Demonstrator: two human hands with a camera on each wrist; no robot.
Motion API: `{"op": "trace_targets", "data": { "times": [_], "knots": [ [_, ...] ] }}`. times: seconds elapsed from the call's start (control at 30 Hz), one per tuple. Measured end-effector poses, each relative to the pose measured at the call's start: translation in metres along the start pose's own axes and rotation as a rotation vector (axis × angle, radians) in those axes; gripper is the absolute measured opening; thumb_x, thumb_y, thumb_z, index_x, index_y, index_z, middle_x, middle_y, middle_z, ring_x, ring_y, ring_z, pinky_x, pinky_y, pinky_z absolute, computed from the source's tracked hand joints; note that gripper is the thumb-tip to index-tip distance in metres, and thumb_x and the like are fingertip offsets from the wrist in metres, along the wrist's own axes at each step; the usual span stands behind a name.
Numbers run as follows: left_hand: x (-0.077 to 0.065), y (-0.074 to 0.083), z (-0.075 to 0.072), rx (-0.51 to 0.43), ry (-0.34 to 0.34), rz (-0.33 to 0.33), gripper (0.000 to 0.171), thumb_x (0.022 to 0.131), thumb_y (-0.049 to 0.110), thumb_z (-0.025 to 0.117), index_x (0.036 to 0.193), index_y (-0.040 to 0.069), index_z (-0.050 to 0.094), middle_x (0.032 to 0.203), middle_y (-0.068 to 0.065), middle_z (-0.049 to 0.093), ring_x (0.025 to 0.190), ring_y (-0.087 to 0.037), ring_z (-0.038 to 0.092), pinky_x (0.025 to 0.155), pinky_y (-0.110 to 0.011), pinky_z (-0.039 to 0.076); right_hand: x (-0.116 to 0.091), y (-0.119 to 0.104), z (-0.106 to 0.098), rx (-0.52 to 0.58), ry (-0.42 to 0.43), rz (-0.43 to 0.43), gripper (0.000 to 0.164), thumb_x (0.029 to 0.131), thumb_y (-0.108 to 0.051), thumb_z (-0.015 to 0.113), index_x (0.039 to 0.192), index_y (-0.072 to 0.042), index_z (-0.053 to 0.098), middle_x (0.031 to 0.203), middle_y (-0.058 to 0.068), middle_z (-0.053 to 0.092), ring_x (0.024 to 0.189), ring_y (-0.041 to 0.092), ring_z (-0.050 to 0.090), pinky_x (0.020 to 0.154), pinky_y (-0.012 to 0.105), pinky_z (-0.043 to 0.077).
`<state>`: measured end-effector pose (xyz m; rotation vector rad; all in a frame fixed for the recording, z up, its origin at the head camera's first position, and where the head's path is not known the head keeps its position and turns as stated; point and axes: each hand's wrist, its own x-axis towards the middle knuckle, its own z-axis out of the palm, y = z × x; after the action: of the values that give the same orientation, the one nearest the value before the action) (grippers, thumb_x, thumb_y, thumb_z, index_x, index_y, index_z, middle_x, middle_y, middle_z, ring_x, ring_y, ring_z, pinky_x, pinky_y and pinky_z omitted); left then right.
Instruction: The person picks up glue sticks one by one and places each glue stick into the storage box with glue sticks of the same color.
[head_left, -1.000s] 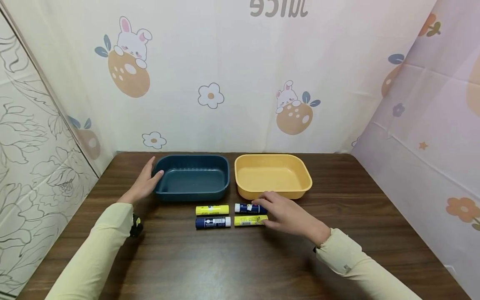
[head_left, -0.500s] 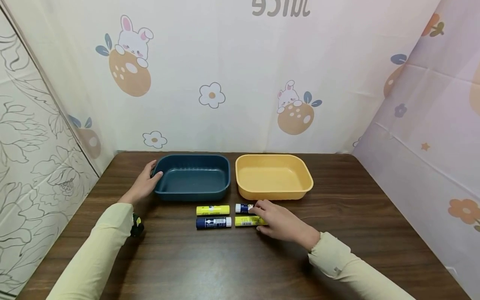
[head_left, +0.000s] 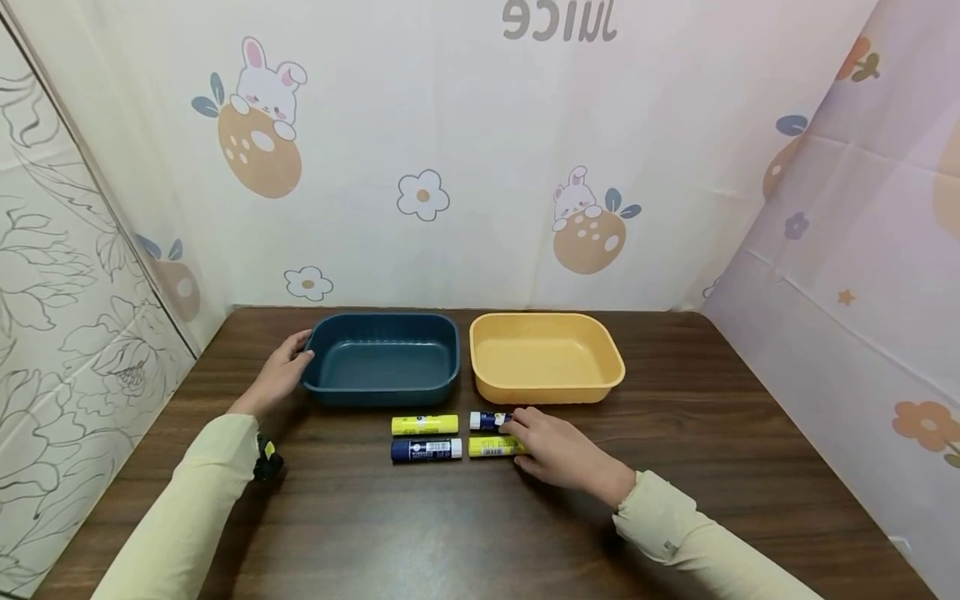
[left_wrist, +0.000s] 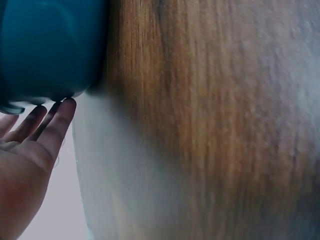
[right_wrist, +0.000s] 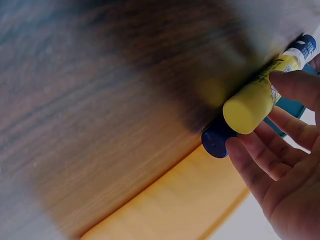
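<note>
In the head view my left hand (head_left: 281, 372) is at the left end of a dark blue basin (head_left: 381, 398); its fairly straight fingers touch the outer wall in the left wrist view. My right hand (head_left: 558, 450) is over the right ends of two glue sticks lying side by side. Its thumb and fingers pinch the yellow glue stick (right_wrist: 250, 107) across its sides. The navy glue stick (head_left: 485, 421) behind it is partly covered by the hand, a fingertip right at its end (right_wrist: 216, 142). To the left lie another yellow glue stick (head_left: 424, 425) and another navy one (head_left: 423, 451).
A yellow basin (head_left: 547, 393) stands right of the blue one, just behind the glue sticks. Both rest at the back of a dark wooden table (head_left: 420, 533). Patterned curtains (head_left: 480, 117) rise behind and at both sides.
My right hand has moved left along the glue sticks and closed in round the yellow one. The left thumb has drawn back from over the blue basin's rim. The glue sticks stay in place.
</note>
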<state>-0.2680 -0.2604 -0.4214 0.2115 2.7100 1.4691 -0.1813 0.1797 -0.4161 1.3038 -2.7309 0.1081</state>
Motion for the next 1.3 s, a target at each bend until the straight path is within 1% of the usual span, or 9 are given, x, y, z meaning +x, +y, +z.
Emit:
{"op": "trace_targets", "data": {
  "times": [0.13, 0.33, 0.53, 0.7, 0.77, 0.97, 1.3],
  "knots": [
    [-0.003, -0.003, -0.002, -0.036, 0.002, 0.009, 0.052, 0.104, 0.017, 0.030, 0.149, -0.006, 0.015, 0.148, -0.033, 0.021, 0.135, -0.046, 0.022, 0.105, -0.059, 0.025, 0.001, -0.001, 0.002, -0.014, 0.001, -0.001, 0.036, 0.081, -0.017, 0.075, 0.113, -0.005, 0.063, 0.098, 0.003, 0.054, 0.086, 0.015, 0.050, 0.074, 0.031, 0.049],
    [-0.007, -0.006, -0.001, -0.068, 0.009, 0.021, 0.052, 0.105, 0.019, 0.029, 0.149, -0.005, 0.016, 0.146, -0.034, 0.024, 0.132, -0.046, 0.027, 0.101, -0.060, 0.032, 0.002, -0.003, 0.005, -0.031, 0.002, -0.001, 0.033, 0.081, -0.016, 0.075, 0.109, -0.005, 0.064, 0.093, 0.001, 0.052, 0.082, 0.014, 0.048, 0.069, 0.029, 0.048],
    [-0.008, -0.007, 0.001, -0.105, 0.028, 0.000, 0.051, 0.105, 0.018, 0.030, 0.149, -0.004, 0.018, 0.146, -0.033, 0.025, 0.130, -0.045, 0.030, 0.098, -0.059, 0.036, 0.003, -0.003, 0.008, -0.044, 0.003, -0.006, 0.029, 0.081, -0.018, 0.075, 0.105, -0.005, 0.065, 0.089, 0.000, 0.051, 0.078, 0.013, 0.045, 0.065, 0.028, 0.046],
    [-0.008, -0.005, 0.002, -0.129, 0.050, -0.023, 0.050, 0.104, 0.016, 0.030, 0.149, -0.003, 0.019, 0.145, -0.032, 0.027, 0.128, -0.044, 0.032, 0.094, -0.053, 0.039, 0.004, -0.001, 0.011, -0.050, 0.015, -0.003, 0.026, 0.081, -0.020, 0.076, 0.102, -0.007, 0.065, 0.089, -0.001, 0.053, 0.078, 0.012, 0.047, 0.064, 0.027, 0.047],
    [-0.008, -0.005, 0.002, -0.138, 0.051, -0.033, 0.050, 0.104, 0.017, 0.030, 0.149, -0.002, 0.019, 0.145, -0.031, 0.028, 0.128, -0.043, 0.032, 0.094, -0.052, 0.039, 0.005, -0.001, 0.011, -0.051, 0.025, 0.001, 0.025, 0.081, -0.020, 0.076, 0.100, -0.008, 0.066, 0.088, -0.001, 0.053, 0.077, 0.012, 0.048, 0.064, 0.026, 0.047],
    [-0.007, -0.004, 0.003, -0.158, 0.044, -0.056, 0.051, 0.105, 0.020, 0.030, 0.150, 0.000, 0.017, 0.147, -0.031, 0.025, 0.130, -0.044, 0.030, 0.099, -0.057, 0.036, 0.006, -0.002, 0.012, -0.055, 0.041, 0.003, 0.021, 0.082, -0.018, 0.075, 0.099, -0.007, 0.067, 0.087, -0.001, 0.054, 0.077, 0.012, 0.049, 0.064, 0.027, 0.048],
    [-0.006, -0.005, 0.003, -0.169, 0.050, -0.063, 0.051, 0.105, 0.019, 0.030, 0.151, 0.001, 0.018, 0.147, -0.031, 0.025, 0.130, -0.044, 0.031, 0.098, -0.057, 0.037, 0.006, -0.001, 0.010, -0.032, 0.030, 0.009, 0.019, 0.083, -0.017, 0.074, 0.098, -0.008, 0.067, 0.087, -0.001, 0.054, 0.077, 0.012, 0.049, 0.064, 0.027, 0.048]
  ]
}}
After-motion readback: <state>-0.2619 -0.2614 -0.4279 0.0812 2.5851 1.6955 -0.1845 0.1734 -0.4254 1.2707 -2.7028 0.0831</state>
